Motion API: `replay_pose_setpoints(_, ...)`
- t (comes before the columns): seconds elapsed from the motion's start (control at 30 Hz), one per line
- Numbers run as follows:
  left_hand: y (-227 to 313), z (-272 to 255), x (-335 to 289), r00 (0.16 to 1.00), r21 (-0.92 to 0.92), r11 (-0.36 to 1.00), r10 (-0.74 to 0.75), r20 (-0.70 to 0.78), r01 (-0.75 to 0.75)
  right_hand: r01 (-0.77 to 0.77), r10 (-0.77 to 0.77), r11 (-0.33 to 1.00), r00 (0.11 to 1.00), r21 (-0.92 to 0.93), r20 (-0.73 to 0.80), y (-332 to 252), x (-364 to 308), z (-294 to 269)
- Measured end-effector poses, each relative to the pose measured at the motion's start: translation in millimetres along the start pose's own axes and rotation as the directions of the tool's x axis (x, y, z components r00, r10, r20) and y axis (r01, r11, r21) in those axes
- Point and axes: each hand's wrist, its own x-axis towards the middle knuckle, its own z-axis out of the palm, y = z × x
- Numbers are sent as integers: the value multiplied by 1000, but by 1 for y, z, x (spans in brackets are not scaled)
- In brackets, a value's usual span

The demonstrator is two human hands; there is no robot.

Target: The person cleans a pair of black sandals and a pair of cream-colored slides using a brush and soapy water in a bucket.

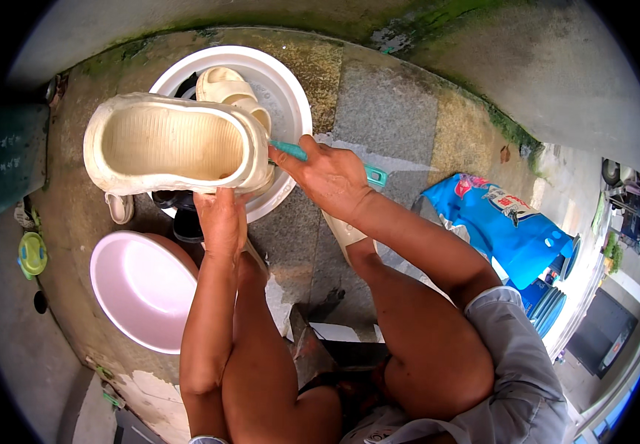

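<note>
A cream-coloured clog (168, 152) is held up over the left side of a white basin (302, 118), its ridged oval hollow facing me. My left hand (222, 218) grips its near right edge, the fingers partly hidden behind it. Closed round a teal-handled brush (290, 150), my right hand (327, 176) is at the clog's right end. The handle's tip sticks out past the wrist; the brush head is out of sight. Behind the clog, another cream slipper (222, 85) lies in the basin, with something dark beside it.
Below the white basin on the left stands a pink basin (142, 292). Dark shoes (186, 224) and a small pale shoe (120, 208) lie between them. A blue plastic bag (494, 222) sits at the right. Mossy concrete walls (527, 81) border the paved floor.
</note>
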Motion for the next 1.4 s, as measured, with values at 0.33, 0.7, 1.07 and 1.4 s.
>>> replay_pose_setpoints(0.33, -10, -8, 10, 991, 83, 993, -79, -104, 88, -17, 15, 999, 999, -33, -44, 2, -13, 27)
replay_pose_setpoints(0.7, -4, -22, 14, 998, 16, 1000, -22, -60, 23, -152, 138, 984, 981, 97, 137, -25, -16, 19)
replay_pose_setpoints(1.07, -1, -20, 9, 997, 18, 999, 51, -51, -50, -268, 215, 915, 956, 300, 199, -28, -20, 26)
replay_pose_setpoints(1.4, -4, -26, 13, 1000, -17, 999, 27, -2, -27, -161, 98, 886, 982, 435, 164, -17, -19, 21)
